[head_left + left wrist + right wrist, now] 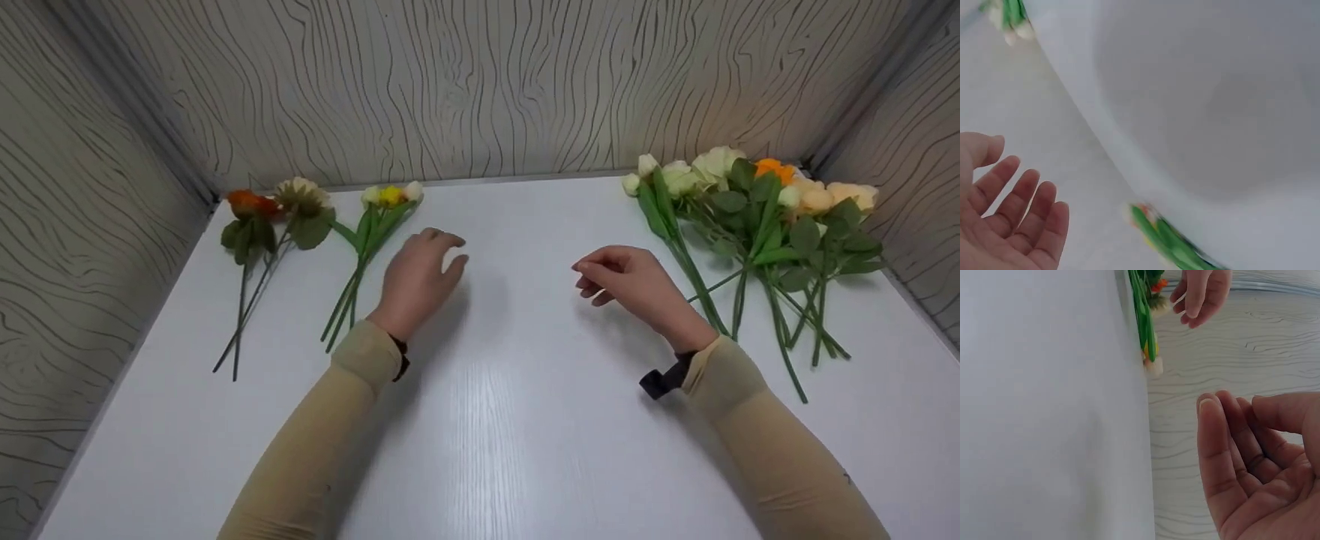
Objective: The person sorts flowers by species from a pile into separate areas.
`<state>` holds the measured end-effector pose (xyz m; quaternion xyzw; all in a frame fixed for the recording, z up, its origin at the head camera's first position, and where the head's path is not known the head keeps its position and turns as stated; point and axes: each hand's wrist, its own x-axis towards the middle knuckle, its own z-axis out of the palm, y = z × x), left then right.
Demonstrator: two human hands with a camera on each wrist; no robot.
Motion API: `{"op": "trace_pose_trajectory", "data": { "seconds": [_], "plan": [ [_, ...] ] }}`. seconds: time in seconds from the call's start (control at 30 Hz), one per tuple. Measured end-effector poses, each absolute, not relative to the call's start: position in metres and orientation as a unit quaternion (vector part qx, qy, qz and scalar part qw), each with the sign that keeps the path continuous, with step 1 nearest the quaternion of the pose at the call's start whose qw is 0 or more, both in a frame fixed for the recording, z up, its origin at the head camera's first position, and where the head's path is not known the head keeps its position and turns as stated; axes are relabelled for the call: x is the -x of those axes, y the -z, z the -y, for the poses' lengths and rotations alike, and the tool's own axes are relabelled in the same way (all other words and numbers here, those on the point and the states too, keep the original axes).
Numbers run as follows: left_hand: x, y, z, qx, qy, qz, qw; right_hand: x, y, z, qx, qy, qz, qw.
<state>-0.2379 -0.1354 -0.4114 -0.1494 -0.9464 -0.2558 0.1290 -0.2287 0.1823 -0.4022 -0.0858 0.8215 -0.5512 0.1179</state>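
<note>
My left hand (421, 283) hovers over the white table, its fingers relaxed and bent, holding nothing. Just left of it lies a small bunch of tulips (365, 244) with white and yellow heads and green stems. In the left wrist view the fingers of this hand (1022, 219) are spread apart. My right hand (626, 285) is raised across from it, loosely curled with the thumb near the fingertips and nothing between them. Its palm and bent fingers (1258, 467) fill the lower right of the right wrist view. White tulips (667, 210) lie nearest to that hand.
At the far left lie an orange-red flower (251, 206) and a cream flower (301, 201) with crossing dark stems. A larger pile on the right has cream roses (716, 165), an orange flower (775, 170) and peach flowers (851, 196). Wood-patterned walls (480, 82) enclose the table (487, 450).
</note>
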Motion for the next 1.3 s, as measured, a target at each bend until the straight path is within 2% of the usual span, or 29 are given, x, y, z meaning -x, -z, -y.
{"op": "trace_pose_trajectory", "data": {
  "seconds": [0.2, 0.4, 0.57, 0.73, 0.97, 1.3],
  "plan": [
    [0.198, 0.415, 0.084, 0.263, 0.245, 0.922, 0.144, 0.245, 0.403, -0.234, 0.044, 0.471, -0.874, 0.109],
    [0.17, 0.411, 0.037, 0.361, 0.229, 0.894, 0.131, 0.255, 0.395, -0.291, 0.011, 0.388, -0.919, 0.063],
    [0.155, 0.407, 0.012, 0.421, 0.2, 0.876, 0.12, 0.267, 0.391, -0.309, 0.011, 0.325, -0.943, 0.065],
    [0.15, 0.409, 0.001, 0.442, 0.188, 0.87, 0.112, 0.28, 0.395, -0.305, 0.026, 0.257, -0.964, 0.065],
    [0.149, 0.413, 0.0, 0.442, 0.201, 0.867, 0.108, 0.291, 0.405, -0.296, 0.033, 0.21, -0.977, 0.035],
    [0.159, 0.41, 0.007, 0.431, 0.236, 0.865, 0.101, 0.29, 0.407, -0.298, 0.018, 0.256, -0.967, -0.001]
  ]
}}
